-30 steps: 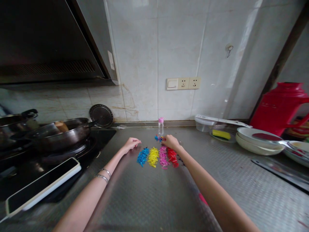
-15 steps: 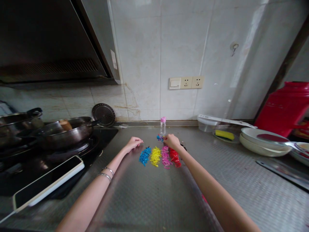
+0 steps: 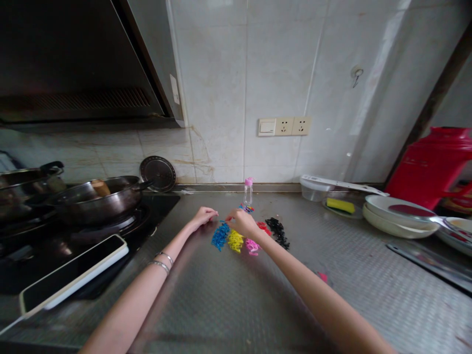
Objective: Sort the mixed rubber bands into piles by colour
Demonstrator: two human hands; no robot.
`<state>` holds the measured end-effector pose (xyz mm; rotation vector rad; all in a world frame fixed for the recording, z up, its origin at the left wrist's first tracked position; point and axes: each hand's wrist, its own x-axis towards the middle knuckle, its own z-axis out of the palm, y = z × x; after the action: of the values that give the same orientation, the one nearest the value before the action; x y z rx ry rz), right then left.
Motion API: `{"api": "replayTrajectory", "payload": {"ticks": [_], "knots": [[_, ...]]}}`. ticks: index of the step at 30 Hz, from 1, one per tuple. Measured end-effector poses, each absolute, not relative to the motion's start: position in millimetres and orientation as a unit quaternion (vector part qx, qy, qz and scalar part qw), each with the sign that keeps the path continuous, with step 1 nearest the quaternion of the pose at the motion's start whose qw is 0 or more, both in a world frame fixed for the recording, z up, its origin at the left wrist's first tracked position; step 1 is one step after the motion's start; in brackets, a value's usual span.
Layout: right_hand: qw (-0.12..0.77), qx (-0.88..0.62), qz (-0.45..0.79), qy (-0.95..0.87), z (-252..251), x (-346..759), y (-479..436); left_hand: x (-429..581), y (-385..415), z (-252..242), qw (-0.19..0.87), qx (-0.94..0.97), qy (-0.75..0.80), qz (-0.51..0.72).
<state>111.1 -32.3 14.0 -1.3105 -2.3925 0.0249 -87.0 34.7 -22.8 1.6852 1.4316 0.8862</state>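
On the steel counter (image 3: 228, 295) lie small piles of tiny plastic pieces sorted by colour: blue (image 3: 220, 235), yellow (image 3: 235, 240), pink (image 3: 251, 246), red (image 3: 263, 227) and black (image 3: 278, 231). My right hand (image 3: 241, 223) hovers over the yellow and pink piles, fingers pinched on a small piece too tiny to name, just above the blue pile's far end. My left hand (image 3: 203, 215) rests on the counter left of the blue pile, fingers curled. A small mixed heap (image 3: 246, 208) sits before a little clear bottle with a pink cap (image 3: 249, 191).
A stove with a wok (image 3: 92, 199) and a pot (image 3: 25, 184) stands at left, with a phone (image 3: 72, 275) at its edge. White plates (image 3: 396, 214), a sponge (image 3: 339, 205), a clear container (image 3: 313, 188) and a red thermos (image 3: 431, 164) are at right.
My right hand moved left from the mixed heap to above the blue and yellow piles, uncovering the red and black piles. My left hand stayed put.
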Motion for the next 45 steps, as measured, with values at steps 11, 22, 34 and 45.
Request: {"api": "replayTrajectory", "payload": {"ticks": [11, 22, 34, 45], "knots": [[0.164, -0.435, -0.025, -0.885, 14, 126, -44, -63, 41, -9, 0.283, 0.696, 0.549, 0.366], [0.208, -0.554, -0.029, -0.806, 19, 222, -35, 9, 63, -9, 0.13, 0.842, 0.472, 0.227], [0.164, -0.586, -0.054, -0.791, 20, 254, -46, 41, 55, -14, 0.055, 0.814, 0.543, 0.199], [0.18, -0.58, -0.071, -0.791, 19, 263, -40, 21, 56, -11, 0.061, 0.817, 0.536, 0.205]]}}
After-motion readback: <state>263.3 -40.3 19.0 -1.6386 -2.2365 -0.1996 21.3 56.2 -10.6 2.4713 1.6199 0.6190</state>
